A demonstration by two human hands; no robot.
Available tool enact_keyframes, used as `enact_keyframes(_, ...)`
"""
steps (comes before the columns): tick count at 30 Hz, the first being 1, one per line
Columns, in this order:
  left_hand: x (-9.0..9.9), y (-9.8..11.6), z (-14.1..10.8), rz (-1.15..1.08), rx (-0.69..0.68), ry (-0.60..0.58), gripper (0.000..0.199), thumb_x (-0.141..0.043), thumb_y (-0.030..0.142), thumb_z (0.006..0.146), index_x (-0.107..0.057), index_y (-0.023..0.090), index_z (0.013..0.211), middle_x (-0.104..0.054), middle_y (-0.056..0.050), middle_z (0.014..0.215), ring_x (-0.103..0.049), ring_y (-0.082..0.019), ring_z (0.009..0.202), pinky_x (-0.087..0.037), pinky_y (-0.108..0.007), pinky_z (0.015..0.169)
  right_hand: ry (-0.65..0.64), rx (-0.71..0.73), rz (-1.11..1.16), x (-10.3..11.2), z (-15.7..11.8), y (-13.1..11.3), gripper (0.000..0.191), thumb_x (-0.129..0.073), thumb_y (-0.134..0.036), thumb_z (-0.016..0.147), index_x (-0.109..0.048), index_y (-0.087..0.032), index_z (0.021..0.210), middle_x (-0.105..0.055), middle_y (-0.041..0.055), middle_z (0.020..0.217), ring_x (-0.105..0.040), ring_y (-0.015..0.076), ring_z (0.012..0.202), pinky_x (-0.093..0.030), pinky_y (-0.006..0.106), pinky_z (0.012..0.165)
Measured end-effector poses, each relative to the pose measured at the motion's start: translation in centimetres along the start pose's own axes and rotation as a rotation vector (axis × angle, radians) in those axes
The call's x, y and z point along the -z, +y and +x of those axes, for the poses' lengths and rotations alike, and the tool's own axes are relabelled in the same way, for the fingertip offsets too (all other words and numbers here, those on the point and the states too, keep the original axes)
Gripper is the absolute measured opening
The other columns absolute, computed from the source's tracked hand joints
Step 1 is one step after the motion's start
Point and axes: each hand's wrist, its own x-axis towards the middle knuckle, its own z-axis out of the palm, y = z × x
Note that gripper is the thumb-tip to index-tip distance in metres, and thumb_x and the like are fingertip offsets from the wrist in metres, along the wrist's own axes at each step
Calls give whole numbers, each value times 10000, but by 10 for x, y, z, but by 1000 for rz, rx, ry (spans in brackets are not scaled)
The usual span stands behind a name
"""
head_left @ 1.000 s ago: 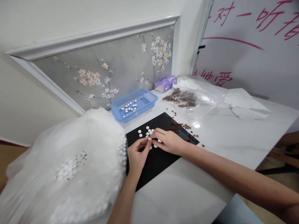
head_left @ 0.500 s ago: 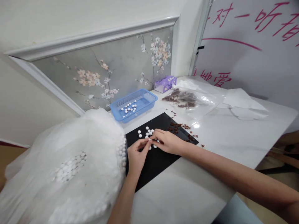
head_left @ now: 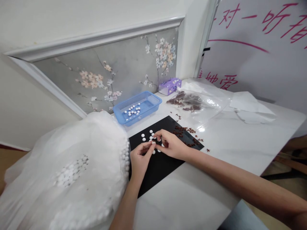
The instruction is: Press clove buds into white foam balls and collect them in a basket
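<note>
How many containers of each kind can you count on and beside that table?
Blue plastic basket: 1
Purple tissue box: 1
Clear plastic bag of dark red pieces: 1
Large translucent bag of white round pieces: 1
Total: 4

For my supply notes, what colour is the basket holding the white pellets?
The basket is light blue, best seen in the head view.
</note>
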Motion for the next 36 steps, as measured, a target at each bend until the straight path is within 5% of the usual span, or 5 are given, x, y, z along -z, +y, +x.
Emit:
enact_keyframes(10,4,-1,4,158,50,312,250,-548,385,796,-520,192,953,-576,26,640,-580,-130,616,-453,-225,585,73,40,-287,20,27,-7,177,-445,-233,900,-540,-195,1044,-570,48,970,-552,112,665,-445,230,616)
enact_keyframes(16,7,0,2,349,62,253,101,-544,194,719,-516,222,812,-471,66,542,-487,-132,525,-379,-238,560,236,-38,-470,36,103,-12,249,-390,-269,922,-529,-152,1092,-562,74,1006,-575,157,799,-427,254,672)
enact_keyframes(20,7,1,0,446,68,187,66,-511,159,688,-527,222,700,-506,46,579,-484,-136,530,-347,-241,532,57,-232,-668,46,130,-14,432,-526,-263,836,-450,-171,1252,-521,118,1155,-574,216,924,-429,291,716)
enact_keyframes(30,6,0,1,585,91,165,84,-483,153,698,-514,230,709,-545,35,623,-518,-146,567,-323,-235,522,-390,-160,-656,73,27,7,212,-573,-101,708,-663,-239,841,-660,21,865,-604,179,752,-392,245,579)
enact_keyframes(36,3,0,0,679,78,161,84,-502,145,691,-533,223,692,-584,12,660,-506,-154,572,-276,-242,507,-361,-179,-610,61,1,13,214,-471,-113,826,-636,-216,736,-651,25,842,-596,149,667,-362,240,520)
